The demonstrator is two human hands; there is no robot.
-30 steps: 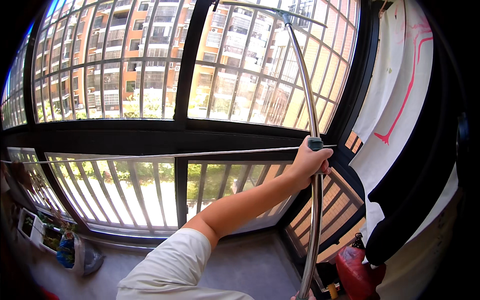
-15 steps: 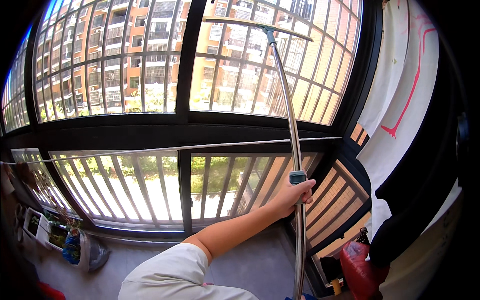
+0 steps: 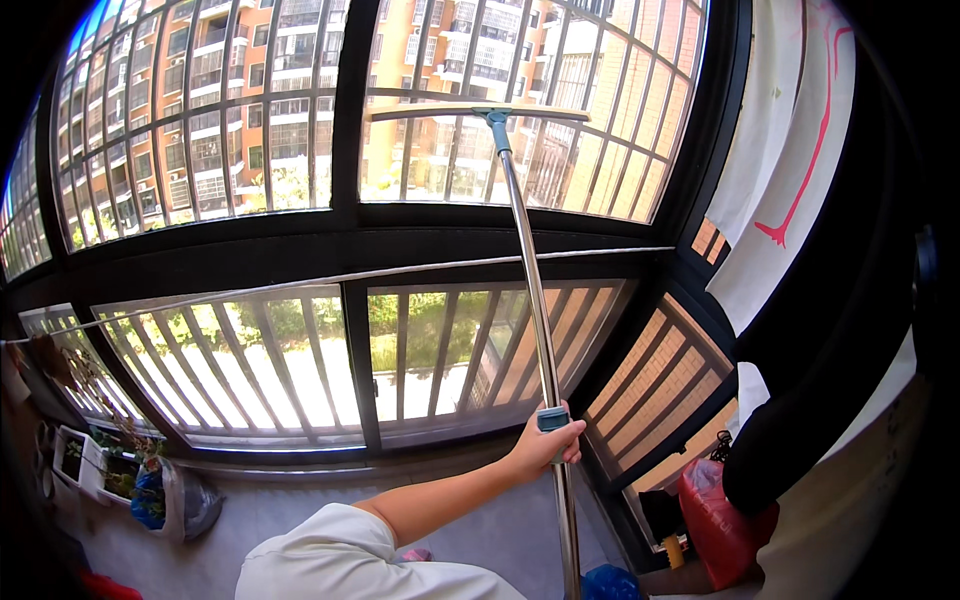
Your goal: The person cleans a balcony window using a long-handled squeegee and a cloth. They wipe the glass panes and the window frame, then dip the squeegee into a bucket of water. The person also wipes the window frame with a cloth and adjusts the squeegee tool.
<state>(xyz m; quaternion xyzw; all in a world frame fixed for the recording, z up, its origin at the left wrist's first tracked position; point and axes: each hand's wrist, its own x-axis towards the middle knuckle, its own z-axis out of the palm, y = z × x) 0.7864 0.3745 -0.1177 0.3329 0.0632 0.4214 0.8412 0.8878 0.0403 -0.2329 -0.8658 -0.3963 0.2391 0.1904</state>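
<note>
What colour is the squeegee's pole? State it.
Shiny silver: the squeegee's pole shows best in the head view.

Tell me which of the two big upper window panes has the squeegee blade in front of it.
The right pane: the squeegee blade spans much of its width. The left pane, beyond the dark upright frame, has none.

Pole — bottom beyond lower edge

No lettering can be read. Between four and five o'clock, the red bag bears faint marks, too blurred to make out; toward four o'clock, small dark marks on the pale hanging cloth are equally illegible.
</note>
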